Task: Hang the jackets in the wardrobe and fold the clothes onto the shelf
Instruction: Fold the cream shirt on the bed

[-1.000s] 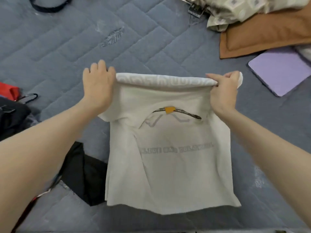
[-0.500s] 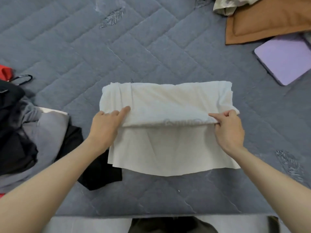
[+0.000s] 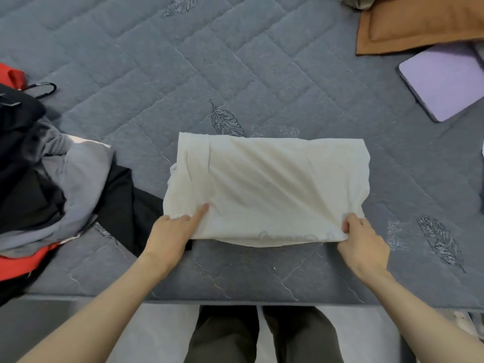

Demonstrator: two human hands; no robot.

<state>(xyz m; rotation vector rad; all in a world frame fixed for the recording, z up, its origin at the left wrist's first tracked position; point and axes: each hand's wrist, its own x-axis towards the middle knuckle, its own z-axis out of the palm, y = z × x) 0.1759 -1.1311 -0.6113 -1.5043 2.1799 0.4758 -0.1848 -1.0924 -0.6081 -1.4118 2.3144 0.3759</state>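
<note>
The left hand (image 3: 171,233) and right hand (image 3: 365,241) each pinch a near corner of the folded cream fabric T-shirt (image 3: 269,187). Limp and light, it likely needs support underneath.

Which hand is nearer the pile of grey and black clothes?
Left. The left hand holds the near-left corner of the folded white T-shirt, just right of the clothes pile; the right hand pinches its near-right corner, farther away.
</note>
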